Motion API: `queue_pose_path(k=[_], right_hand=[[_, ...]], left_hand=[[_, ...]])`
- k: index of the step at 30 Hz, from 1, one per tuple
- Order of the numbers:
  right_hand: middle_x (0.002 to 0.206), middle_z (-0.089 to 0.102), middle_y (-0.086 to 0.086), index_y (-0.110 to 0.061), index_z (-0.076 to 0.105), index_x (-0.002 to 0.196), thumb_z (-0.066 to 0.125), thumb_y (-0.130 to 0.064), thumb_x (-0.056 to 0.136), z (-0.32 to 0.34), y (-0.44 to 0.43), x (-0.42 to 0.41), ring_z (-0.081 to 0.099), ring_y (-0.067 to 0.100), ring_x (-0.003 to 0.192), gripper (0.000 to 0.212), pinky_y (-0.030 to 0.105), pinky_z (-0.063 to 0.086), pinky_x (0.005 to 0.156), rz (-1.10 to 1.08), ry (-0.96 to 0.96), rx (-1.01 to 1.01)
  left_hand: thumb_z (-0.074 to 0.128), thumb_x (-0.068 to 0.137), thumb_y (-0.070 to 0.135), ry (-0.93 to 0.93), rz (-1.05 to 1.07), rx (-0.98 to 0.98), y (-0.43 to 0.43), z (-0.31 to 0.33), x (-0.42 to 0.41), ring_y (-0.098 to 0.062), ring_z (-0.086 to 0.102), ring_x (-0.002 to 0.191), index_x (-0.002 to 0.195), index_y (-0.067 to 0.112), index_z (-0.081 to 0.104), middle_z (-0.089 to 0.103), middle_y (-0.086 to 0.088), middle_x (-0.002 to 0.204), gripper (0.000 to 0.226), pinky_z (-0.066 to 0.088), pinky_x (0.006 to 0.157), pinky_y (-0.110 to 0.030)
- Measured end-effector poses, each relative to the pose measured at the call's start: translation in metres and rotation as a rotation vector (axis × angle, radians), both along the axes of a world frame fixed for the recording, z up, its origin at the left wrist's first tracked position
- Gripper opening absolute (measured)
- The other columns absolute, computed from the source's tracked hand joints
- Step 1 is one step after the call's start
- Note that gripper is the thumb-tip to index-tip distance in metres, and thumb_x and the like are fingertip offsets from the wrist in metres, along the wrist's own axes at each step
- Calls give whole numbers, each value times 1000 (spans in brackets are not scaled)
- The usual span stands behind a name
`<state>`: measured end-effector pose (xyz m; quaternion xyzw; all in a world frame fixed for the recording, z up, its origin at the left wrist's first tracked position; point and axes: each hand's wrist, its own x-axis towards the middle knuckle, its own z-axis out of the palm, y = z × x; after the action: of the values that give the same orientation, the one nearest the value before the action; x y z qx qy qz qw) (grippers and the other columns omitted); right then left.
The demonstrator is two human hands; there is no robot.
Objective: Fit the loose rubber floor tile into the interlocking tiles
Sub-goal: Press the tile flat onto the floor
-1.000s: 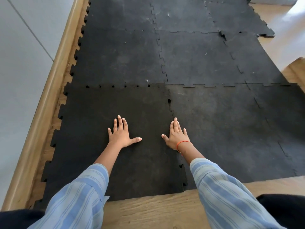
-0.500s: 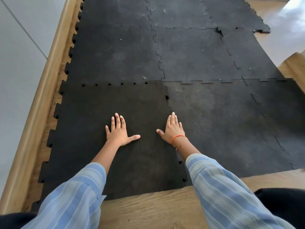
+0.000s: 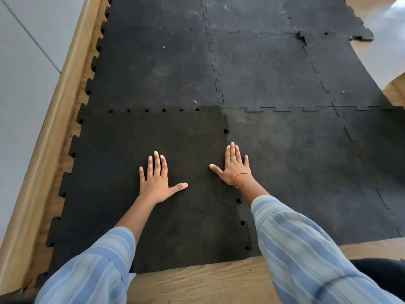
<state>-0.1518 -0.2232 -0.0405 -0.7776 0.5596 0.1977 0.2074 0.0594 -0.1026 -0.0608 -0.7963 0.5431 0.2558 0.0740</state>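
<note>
On the wooden floor (image 3: 197, 284), the interlocking tiles (image 3: 274, 73) spread wide; the loose tile (image 3: 135, 137) lies at their near-left corner, its toothed edges not yet seated. It looks heavy, dense and grippy, best pressed along the seams. Left hand (image 3: 156, 181) lies flat and spread on it; right hand (image 3: 234, 167) presses flat across the right seam, gripping nothing.

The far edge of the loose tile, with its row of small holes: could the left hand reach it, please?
Probably yes. The left hand lies flat mid-tile, nothing lies between it and the far edge, and the arm looks partly bent.
</note>
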Motion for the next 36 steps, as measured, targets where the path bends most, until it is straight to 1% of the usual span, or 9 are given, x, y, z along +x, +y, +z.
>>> queue_pose_path(k=[4, 8, 12, 16, 20, 24, 26, 30, 36], right_hand=[[160, -24, 2, -10, -17, 150, 20, -71, 89, 5, -3, 3, -20, 17, 148, 94, 47, -6, 122, 12, 25, 12], [160, -23, 2, -11, -15, 151, 20, -68, 91, -2, 33, -8, -19, 16, 148, 89, 45, -6, 122, -50, -26, 8], [161, -18, 2, -11, -12, 151, 18, -63, 94, -16, 67, -18, -18, 15, 148, 83, 44, -7, 122, -138, -115, -90], [161, -18, 3, -11, -12, 151, 16, -60, 95, -24, 66, -19, -19, 16, 148, 79, 46, -9, 122, -104, -117, -165], [162, -14, 3, -11, -9, 151, 14, -58, 97, -25, 73, -23, -16, 16, 149, 76, 45, -8, 122, -95, -122, -184], [163, 0, 7, -7, 4, 152, 19, -53, 98, -31, 110, -35, -5, 18, 150, 73, 41, -2, 123, -122, -199, -368], [163, 3, 7, -7, 7, 152, 21, -52, 98, -35, 115, -36, -3, 17, 151, 72, 40, 0, 123, -103, -228, -395], [163, 9, 7, -7, 13, 152, 24, -49, 98, -37, 110, -36, 2, 18, 151, 70, 42, 5, 124, -94, -247, -414], [161, 16, 8, -6, 19, 151, 29, -47, 98, -37, 135, -40, 9, 19, 150, 68, 41, 2, 123, -109, -274, -423]], left_hand=[[16, 62, 92, -22, -10, -30, 1, -6, 2, -27, -23, 144, 144, 12, -27, -32, -9, 154, 123, -6, 115, -53], [20, 63, 92, -27, -10, -14, 1, -6, 2, -26, -22, 144, 144, 12, -26, -31, -8, 154, 123, -6, 115, -53], [13, 65, 90, -77, -18, -129, 11, -8, -3, -24, -16, 146, 148, 11, -19, -23, -8, 158, 119, -2, 117, -50], [4, 67, 86, -123, -12, -169, 17, -10, -7, -23, -12, 147, 149, 11, -14, -18, -8, 159, 113, 2, 118, -50], [12, 77, 81, -133, -9, -197, 21, -11, -12, -24, -7, 147, 151, 11, -6, -11, -8, 160, 104, 5, 118, -50], [16, 82, 76, -153, 10, -267, 27, -13, -18, -25, 1, 148, 151, 11, 3, -2, -9, 161, 96, 9, 118, -50], [18, 84, 75, -147, 20, -290, 30, -15, -19, -25, 3, 148, 152, 10, 6, 1, -9, 161, 94, 10, 117, -51], [11, 82, 75, -170, 22, -278, 28, -19, -21, -26, 1, 148, 151, 10, 3, -2, -9, 161, 96, 9, 117, -51], [5, 81, 76, -168, 17, -265, 30, -21, -20, -25, -4, 148, 151, 11, -3, -7, -9, 161, 96, 4, 117, -52]])
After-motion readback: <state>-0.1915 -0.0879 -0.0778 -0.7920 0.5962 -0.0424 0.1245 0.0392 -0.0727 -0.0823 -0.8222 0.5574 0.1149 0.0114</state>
